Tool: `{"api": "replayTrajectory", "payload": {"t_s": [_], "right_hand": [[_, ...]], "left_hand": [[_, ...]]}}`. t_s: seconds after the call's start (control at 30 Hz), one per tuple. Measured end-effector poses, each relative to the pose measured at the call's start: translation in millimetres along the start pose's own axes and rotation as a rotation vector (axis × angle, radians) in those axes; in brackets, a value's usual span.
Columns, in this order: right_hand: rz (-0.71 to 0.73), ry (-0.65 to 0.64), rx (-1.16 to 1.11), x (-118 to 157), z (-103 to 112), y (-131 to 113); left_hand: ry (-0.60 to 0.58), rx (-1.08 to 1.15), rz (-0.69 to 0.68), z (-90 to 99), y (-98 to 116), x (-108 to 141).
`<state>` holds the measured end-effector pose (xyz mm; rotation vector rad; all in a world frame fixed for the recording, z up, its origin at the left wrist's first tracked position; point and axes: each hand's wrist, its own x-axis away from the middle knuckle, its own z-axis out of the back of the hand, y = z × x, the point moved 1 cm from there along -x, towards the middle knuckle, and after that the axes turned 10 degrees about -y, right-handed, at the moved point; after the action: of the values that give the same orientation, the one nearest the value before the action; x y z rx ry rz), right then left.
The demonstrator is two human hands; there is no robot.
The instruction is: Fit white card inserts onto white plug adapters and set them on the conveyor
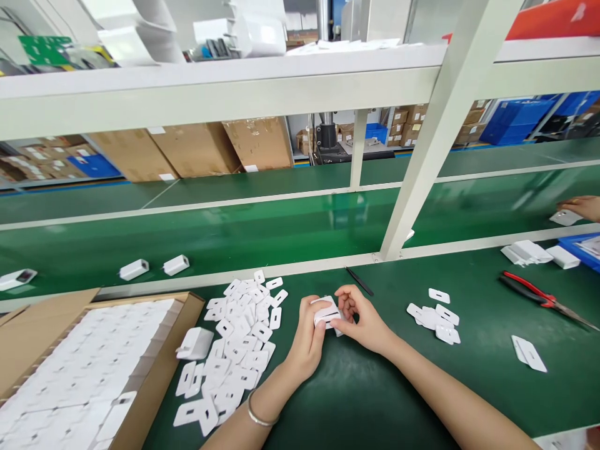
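Observation:
Near the middle of the green table, my left hand [307, 334] is closed around a white plastic piece [327, 310] that has a dark slot. My right hand [363, 319] touches the same piece from the right, its thumb at the lower edge and its other fingers curled. Left of my hands spreads a pile of flat white plates [244, 337] with small cut-outs. A white housing [195, 344] stands at the pile's left edge. Several more flat plates [434, 317] lie to the right of my hands.
A carton [164, 362] of white housings sits at left. Black tweezers [359, 281] and red-black pliers [546, 297] lie on the table. A slanted post [435, 150] rises ahead. White housings [134, 269] rest on the green belt. Another person's hand [581, 206] shows at far right.

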<state>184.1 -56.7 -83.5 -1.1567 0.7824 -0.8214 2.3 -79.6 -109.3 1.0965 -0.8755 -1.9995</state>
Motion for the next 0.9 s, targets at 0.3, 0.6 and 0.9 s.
{"api": "replayTrajectory", "payload": {"t_s": [0.3, 0.6, 0.9], "right_hand": [[0.089, -0.049, 0.065, 5, 3, -6], [0.107, -0.049, 0.199, 3, 0, -6], [0.170, -0.045, 0.459, 5, -1, -13]], "left_hand": [[-0.029, 0.063, -0.022, -5.1, 1, 3], [-0.009, 0.088, 0.018, -6.4, 3, 2], [-0.001, 0.066, 0.054, -9.1, 9, 1]]}}
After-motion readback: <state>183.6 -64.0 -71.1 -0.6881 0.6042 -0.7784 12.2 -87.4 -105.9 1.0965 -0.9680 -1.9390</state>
